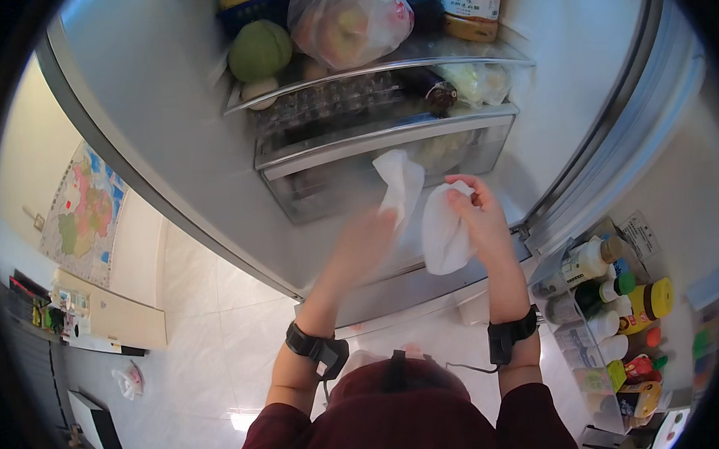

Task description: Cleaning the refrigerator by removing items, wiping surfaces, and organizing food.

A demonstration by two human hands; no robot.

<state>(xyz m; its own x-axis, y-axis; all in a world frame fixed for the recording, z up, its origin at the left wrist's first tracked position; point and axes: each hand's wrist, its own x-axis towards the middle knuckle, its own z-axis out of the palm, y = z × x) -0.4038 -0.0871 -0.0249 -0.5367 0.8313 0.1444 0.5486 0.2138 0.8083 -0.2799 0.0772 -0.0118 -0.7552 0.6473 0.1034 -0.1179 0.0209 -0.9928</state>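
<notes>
In front of the open refrigerator (168, 112), my left hand (363, 242) is blurred by motion. A crumpled white sheet (401, 177), which looks like tissue or a wipe, sticks up from its fingers. My right hand (484, 219) pinches a second white sheet (445, 236) between thumb and fingers, and the sheet hangs down to its left. Both hands are at the height of the clear bottom drawer (328, 205), just in front of it. Blur hides how the left fingers close.
Overhead, a glass shelf (518, 59) bears a bagged apple (345, 32), a green round vegetable (260, 50) and a jar (471, 9). Beneath lie an eggplant (438, 94) and a clear egg tray (336, 99). Several bottles fill the door rack (557, 336) at right. A wall map (85, 212) hangs left.
</notes>
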